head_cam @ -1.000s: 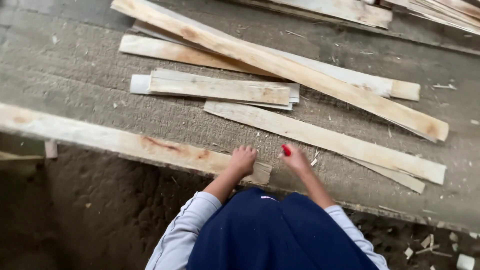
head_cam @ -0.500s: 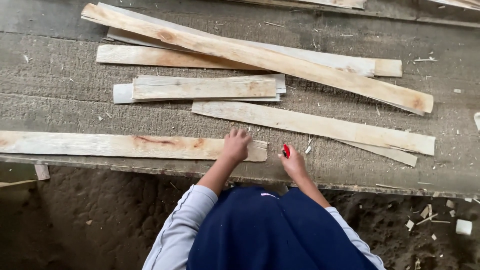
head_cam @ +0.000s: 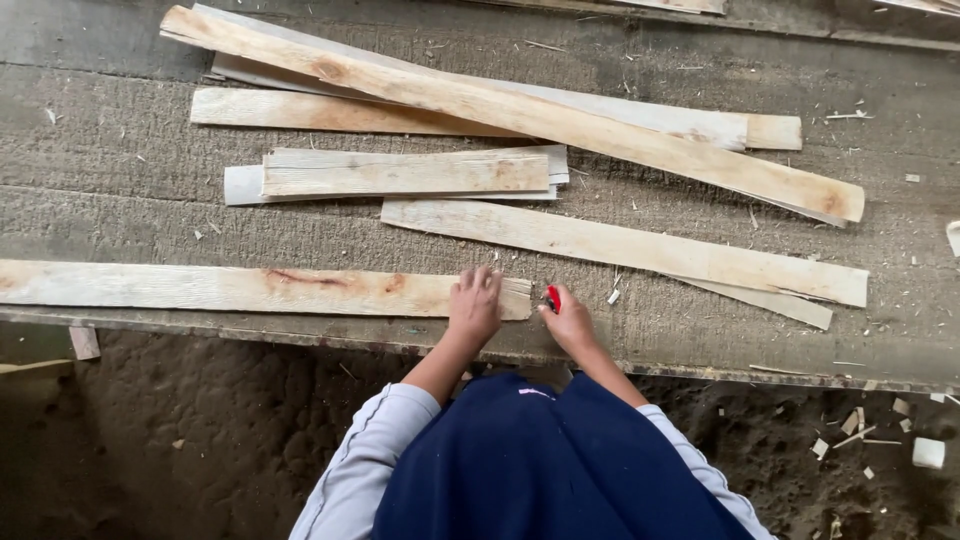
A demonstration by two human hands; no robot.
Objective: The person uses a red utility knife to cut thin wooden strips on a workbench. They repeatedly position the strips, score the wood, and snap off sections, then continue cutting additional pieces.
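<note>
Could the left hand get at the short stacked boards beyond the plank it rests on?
Probably yes: the left hand lies on the near plank, and bare bench surface separates it from the short stacked boards, with nothing between.

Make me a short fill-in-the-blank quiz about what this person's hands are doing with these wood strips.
1. The left hand presses flat on the end of a long wooden ____.
2. The right hand holds a small ____-coloured object.
3. The plank under the left hand lies along the ____ edge of the workbench.

Missing words: plank; red; near
</note>
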